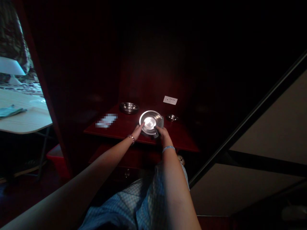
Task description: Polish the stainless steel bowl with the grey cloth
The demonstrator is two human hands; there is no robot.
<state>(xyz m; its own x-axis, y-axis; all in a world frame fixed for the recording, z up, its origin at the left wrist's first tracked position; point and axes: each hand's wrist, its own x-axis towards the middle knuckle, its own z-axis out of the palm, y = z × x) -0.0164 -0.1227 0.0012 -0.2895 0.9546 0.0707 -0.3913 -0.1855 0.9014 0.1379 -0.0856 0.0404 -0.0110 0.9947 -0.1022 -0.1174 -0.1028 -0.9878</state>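
Observation:
A shiny stainless steel bowl [150, 115] is held tilted toward me above the dark red shelf [124, 129]. My left hand [137, 131] is closed on its lower left rim, thumb reaching inside. My right hand [163, 133] is closed at its lower right side. Something greyish, perhaps a cloth, shows between the right fingers and the bowl; its kind is unclear. Behind and to the left stand stacked steel bowls [129, 108]. A smaller steel dish [172, 118] sits to the right, near the back.
A pixelated pale item [106, 120] lies at the shelf's left. On the back wall is a white socket panel [170, 100]. Below the shelf is a drawer with a knob [127, 173]. A light wooden table [24, 118] and a red bin [57, 159] stand left.

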